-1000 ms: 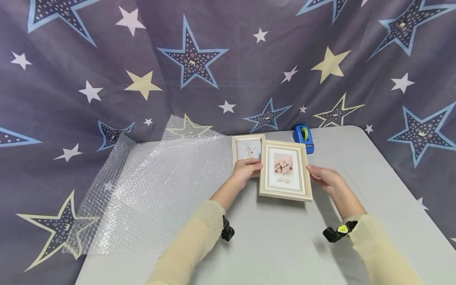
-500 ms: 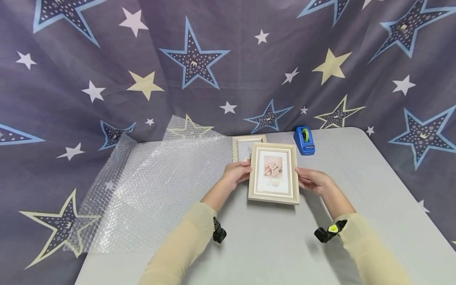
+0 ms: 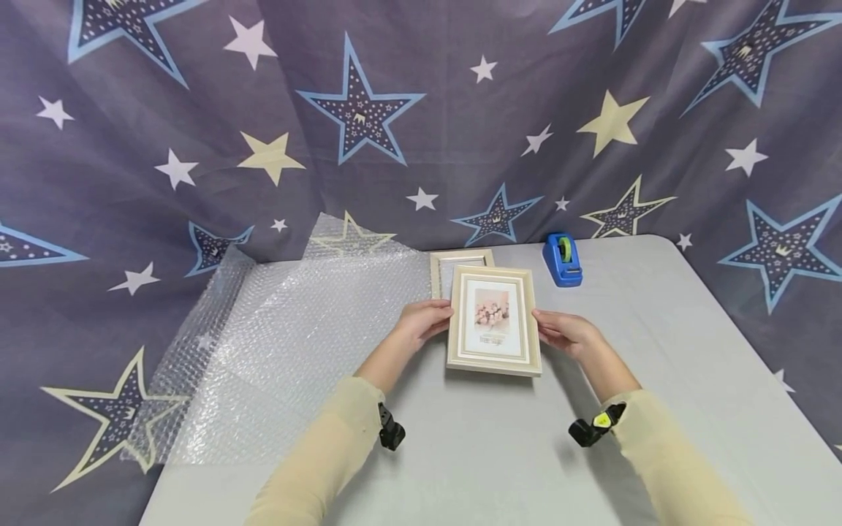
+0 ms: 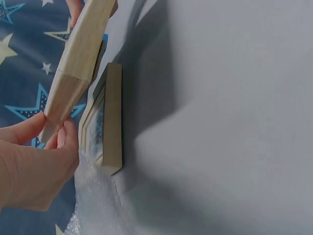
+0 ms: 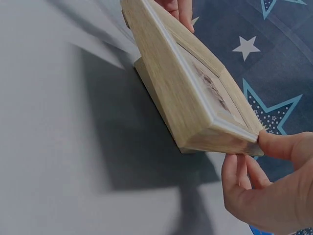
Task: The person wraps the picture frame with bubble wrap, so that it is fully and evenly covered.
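Observation:
A cream wooden picture frame (image 3: 493, 320) with a pink flower print faces up between my hands, raised above the table. My left hand (image 3: 423, 323) pinches its left edge, thumb on the front and fingers behind, as the left wrist view shows on the frame's pale side (image 4: 82, 54). On the opposite edge my right hand (image 3: 569, 334) pinches it the same way; in the right wrist view the thumb and fingers (image 5: 237, 171) are at the frame's corner. A second cream picture frame (image 3: 462, 257) lies on the table behind, partly hidden by the held one.
A sheet of bubble wrap (image 3: 309, 329) spreads over the table's left side and past its edge. At the back stands a blue tape dispenser (image 3: 563, 260) with a green roll. A star-patterned curtain (image 3: 447, 109) hangs behind the grey-white table (image 3: 658, 343).
Both hands have carried the raised picture frame to the left and slightly toward me. It now overlaps more of the frame lying behind it. The grips look the same.

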A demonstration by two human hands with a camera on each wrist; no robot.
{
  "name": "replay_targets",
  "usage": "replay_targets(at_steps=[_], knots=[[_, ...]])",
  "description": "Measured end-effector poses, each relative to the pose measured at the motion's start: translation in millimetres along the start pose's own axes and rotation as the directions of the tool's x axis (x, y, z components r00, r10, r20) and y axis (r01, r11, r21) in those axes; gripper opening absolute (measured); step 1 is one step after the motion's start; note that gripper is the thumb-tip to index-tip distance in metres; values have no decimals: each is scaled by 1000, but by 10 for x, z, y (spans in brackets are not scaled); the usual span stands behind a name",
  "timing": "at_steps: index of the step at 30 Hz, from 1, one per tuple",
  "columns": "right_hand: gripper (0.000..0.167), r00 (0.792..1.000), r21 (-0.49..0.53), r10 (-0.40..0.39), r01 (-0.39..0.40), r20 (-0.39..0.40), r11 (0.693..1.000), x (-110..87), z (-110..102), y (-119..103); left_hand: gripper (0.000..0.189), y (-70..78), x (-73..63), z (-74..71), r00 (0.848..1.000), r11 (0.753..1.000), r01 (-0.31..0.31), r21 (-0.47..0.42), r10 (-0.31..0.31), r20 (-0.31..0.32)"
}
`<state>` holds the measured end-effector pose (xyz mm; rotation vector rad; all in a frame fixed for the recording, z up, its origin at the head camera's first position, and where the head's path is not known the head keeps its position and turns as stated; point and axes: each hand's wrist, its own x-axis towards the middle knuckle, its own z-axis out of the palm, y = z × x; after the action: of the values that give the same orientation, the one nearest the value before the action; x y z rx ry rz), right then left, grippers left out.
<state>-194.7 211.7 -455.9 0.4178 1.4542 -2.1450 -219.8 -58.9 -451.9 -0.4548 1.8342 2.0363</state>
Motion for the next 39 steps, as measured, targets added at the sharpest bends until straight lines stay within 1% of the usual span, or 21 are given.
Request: replay_targets(at_steps=[5,9,12,14,16,17,18,19,22,23,25,28,34,39], knots=[[31,1000,-10,-12,12,21,1000,37,79,2,37,13,-19,-78,1000,1000,-15,-23,15,-12],[26,1000,-26,-16,15,-7,1000,46,151,13,38,23,-53,-142,999,1000,-28,-14,28,-26],[26,999,-28,-25,24,-21,999,53,202,33,38,27,-86,-205,999,999,-38,3,38,-29],[27,999,-29,-31,31,-8,999,62,241,47,37,24,-103,-258,999,999,-40,6,40,-35],[22,999,-30,-33,33,-12,999,81,286,63,37,26,-125,-316,999,999,-35,18,35,-42],[16,999,-32,-35,34,-10,999,89,313,69,37,24,-131,-350,998,999,-32,24,33,-45],[15,999,-41,-34,33,-19,999,97,345,76,38,26,-139,-382,998,999,-26,31,27,-48],[22,999,-47,-32,31,-27,998,108,376,84,38,27,-145,-414,998,999,-20,36,22,-51],[51,999,-95,-31,27,-36,995,134,472,103,40,29,-165,-508,998,999,-15,51,18,-57],[56,999,-111,-31,27,-36,993,144,505,110,40,29,-168,-539,998,999,-12,51,15,-64],[58,999,-141,-33,27,-41,990,169,569,128,40,31,-174,-597,997,999,-10,48,14,-78],[58,999,-174,-45,40,-27,984,201,652,150,40,38,-177,-671,996,999,-2,43,6,-93],[56,998,-197,-61,60,3,978,269,786,195,40,75,-209,-823,993,999,24,45,-19,-113],[55,998,-203,-56,60,28,977,301,899,240,41,100,-257,-958,992,999,20,48,-14,-123]])
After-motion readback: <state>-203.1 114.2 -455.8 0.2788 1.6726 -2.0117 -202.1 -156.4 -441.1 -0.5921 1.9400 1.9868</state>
